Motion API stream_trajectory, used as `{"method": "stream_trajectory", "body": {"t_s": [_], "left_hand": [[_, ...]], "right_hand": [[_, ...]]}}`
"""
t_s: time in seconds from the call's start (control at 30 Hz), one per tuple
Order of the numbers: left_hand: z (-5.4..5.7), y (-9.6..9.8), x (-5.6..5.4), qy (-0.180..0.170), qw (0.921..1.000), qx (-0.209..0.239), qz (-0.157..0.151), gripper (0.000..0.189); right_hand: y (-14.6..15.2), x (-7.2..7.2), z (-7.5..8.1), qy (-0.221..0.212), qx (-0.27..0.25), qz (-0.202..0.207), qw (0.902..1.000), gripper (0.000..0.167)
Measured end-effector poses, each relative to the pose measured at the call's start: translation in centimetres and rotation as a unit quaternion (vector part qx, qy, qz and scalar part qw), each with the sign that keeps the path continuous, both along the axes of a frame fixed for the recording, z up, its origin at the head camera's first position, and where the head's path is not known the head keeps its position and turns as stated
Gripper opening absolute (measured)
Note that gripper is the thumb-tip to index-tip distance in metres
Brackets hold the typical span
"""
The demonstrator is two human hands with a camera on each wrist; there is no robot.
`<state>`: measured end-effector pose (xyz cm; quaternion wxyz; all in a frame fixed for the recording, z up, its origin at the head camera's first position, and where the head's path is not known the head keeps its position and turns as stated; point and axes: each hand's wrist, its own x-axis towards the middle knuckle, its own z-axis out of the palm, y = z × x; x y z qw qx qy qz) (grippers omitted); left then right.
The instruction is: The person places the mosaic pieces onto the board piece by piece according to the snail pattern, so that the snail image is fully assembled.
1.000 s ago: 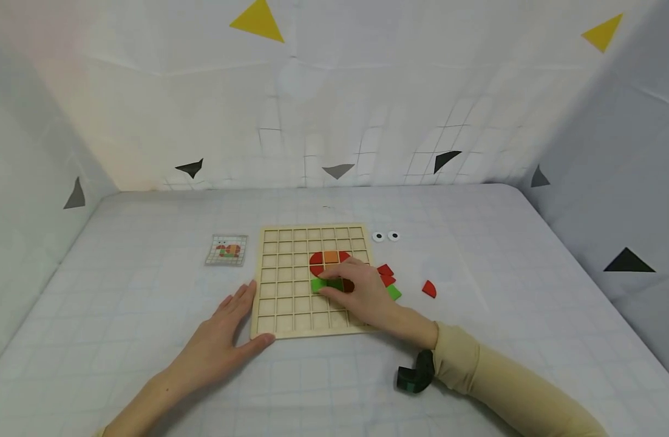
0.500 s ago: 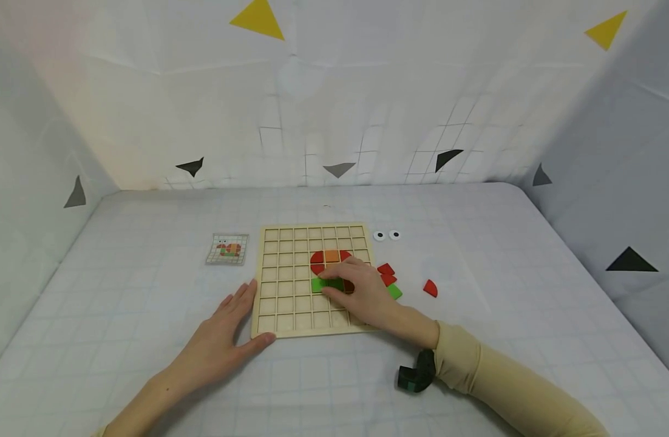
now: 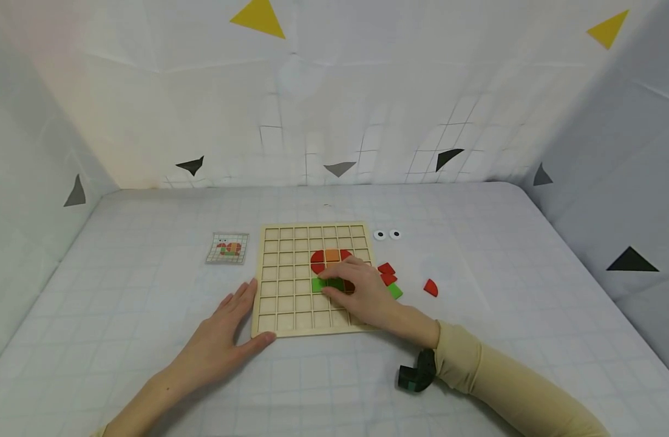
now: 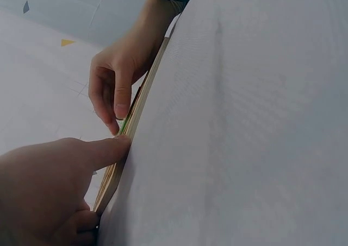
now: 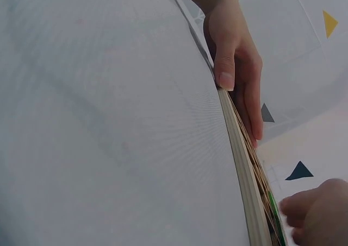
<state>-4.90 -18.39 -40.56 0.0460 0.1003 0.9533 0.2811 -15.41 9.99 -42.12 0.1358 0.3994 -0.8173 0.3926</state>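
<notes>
A wooden grid board [image 3: 285, 305] lies flat on the table. Red curved tiles [image 3: 317, 262], an orange tile [image 3: 331, 255] and green tiles [image 3: 317, 285] sit in its cells. My right hand [image 3: 364, 295] reaches over the board, thumb and index finger pinching at a green tile in the row below the red ones; the palm side hides part of that row. My left hand [image 3: 217, 343] rests against the board's lower left corner, thumb on the front edge and fingers along the left side. In the left wrist view, the right fingertips [image 4: 120, 110] meet the green.
A small picture card [image 3: 227, 249] lies left of the board. Two eye pieces [image 3: 387, 235] are beyond its upper right corner. Loose red tiles [image 3: 386, 269] and a green tile [image 3: 394, 291] lie at its right, with a red quarter-round tile [image 3: 431, 287] further out.
</notes>
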Motion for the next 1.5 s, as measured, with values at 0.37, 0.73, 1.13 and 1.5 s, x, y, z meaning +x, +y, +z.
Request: {"method": "stream_trajectory", "body": {"t_s": [0.37, 0.73, 1.13, 1.5], "left_hand": [[0.2, 0.3, 0.1, -0.006, 1.0000, 0.001, 0.003, 0.096], [0.2, 0.1, 0.0, 0.001, 1.0000, -0.003, 0.001, 0.096], [0.0, -0.1, 0.0, -0.003, 0.9999, -0.008, 0.007, 0.097], [-0.1, -0.1, 0.0, 0.001, 1.0000, -0.004, 0.005, 0.097]], "right_hand": [[5.4, -2.4, 3.5, -0.026, -0.046, -0.077, 0.9956, 0.025], [11.0, -2.1, 1.7, -0.080, 0.012, -0.156, 0.9845, 0.021], [12.2, -2.5, -0.2, -0.068, 0.008, -0.112, 0.9914, 0.026], [12.1, -2.7, -0.4, -0.080, 0.036, -0.113, 0.9898, 0.033]]}}
